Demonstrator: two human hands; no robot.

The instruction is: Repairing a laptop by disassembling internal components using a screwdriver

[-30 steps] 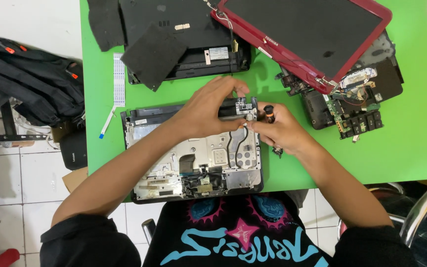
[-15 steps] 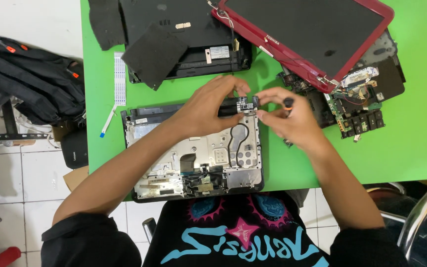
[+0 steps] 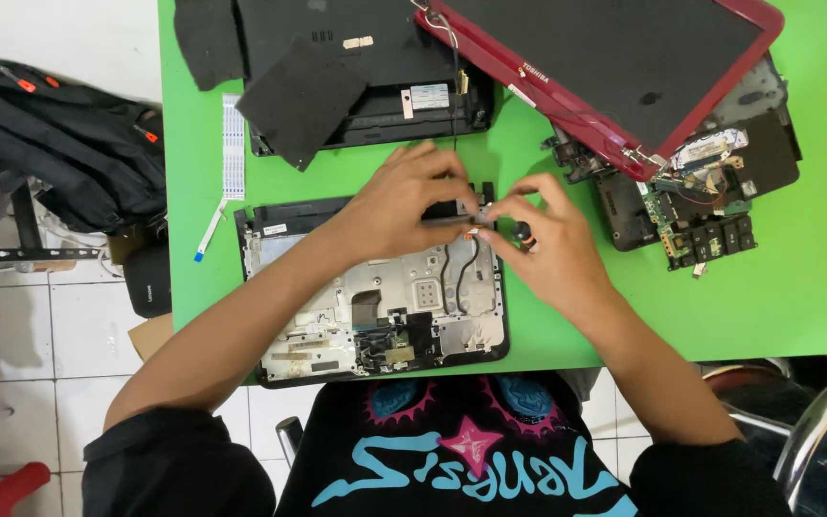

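Between both hands' fingers [image 3: 490, 213], small part [image 3: 472, 231] touches laptop base [image 3: 337, 306].

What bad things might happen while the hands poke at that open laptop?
The left hand and right hand crowd one small part at the top edge of the open laptop base, so it might bend or snap. The bare circuit board lies close below and could get scratched. The white ribbon cable lies near the table edge and might slide off.
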